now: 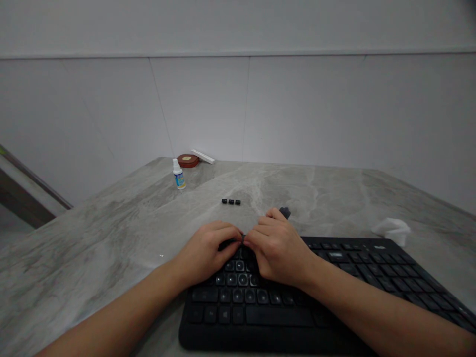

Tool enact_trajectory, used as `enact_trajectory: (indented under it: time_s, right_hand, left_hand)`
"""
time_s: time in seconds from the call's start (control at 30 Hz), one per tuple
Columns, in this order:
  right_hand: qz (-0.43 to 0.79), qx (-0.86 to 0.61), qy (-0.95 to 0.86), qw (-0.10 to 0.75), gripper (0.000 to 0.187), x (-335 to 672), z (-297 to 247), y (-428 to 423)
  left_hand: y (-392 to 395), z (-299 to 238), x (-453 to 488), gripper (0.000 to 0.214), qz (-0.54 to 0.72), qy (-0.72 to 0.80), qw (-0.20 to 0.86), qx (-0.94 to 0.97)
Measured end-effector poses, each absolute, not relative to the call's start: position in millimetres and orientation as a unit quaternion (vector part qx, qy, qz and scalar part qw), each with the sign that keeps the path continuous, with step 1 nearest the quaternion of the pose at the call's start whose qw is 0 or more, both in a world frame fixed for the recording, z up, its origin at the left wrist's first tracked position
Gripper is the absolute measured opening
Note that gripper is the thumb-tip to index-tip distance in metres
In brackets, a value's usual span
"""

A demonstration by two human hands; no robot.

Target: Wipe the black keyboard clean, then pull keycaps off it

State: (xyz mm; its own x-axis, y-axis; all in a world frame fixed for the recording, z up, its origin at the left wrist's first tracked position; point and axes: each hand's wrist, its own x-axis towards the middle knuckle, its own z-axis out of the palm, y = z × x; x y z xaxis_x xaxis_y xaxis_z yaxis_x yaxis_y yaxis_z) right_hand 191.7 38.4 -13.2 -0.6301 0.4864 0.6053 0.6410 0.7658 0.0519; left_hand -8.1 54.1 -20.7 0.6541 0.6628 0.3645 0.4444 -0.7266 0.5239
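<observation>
A black keyboard [278,315] lies in front of me. Both hands meet over its upper left part, fingertips almost touching. My left hand [208,250] is closed in a pinch at the top row of keys. Opposite it, my right hand [278,245] is pinched too, its fingers curled. Between the fingertips is a small dark spot, too hidden to name. Behind my right knuckles a dark lobed end [284,212] sticks out; I cannot tell whether the hand holds it. Beyond the hands, three small black keycaps [231,202] lie in a row on the table.
The grey marbled table [316,198] reaches back to a pale wall. Toward its far left stand a small white spray bottle [179,177], a reddish-brown box [188,160] and a white flat strip [203,156]. A crumpled white tissue [393,230] lies behind the keyboard's right end.
</observation>
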Motion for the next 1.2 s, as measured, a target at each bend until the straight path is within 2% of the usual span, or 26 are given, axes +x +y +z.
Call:
enact_trajectory:
  time_s: [0.57,0.8,1.0,1.2]
  right_hand:
    - [-0.092,-0.375,-0.892,0.235,0.02,191.6,-14.2,36.9]
    - [-0.076,-0.412,-0.889,0.185,0.012,191.3,-11.6,35.7]
    - [-0.049,-0.395,-0.906,0.143,0.026,190.4,-7.2,33.8]
    - [-0.061,-0.39,-0.908,0.143,0.016,192.5,-5.1,33.7]
  left_hand:
    - [54.4,-20.1,-7.3,0.019,0.278,0.315,0.2,0.885]
    - [52.1,-19.9,-7.7,0.012,0.287,0.35,0.193,0.87]
    - [53.9,-24.6,-11.5,0.033,0.338,0.266,0.135,0.893]
    - [54.6,-27.1,-14.4,0.042,0.345,0.246,0.107,0.9]
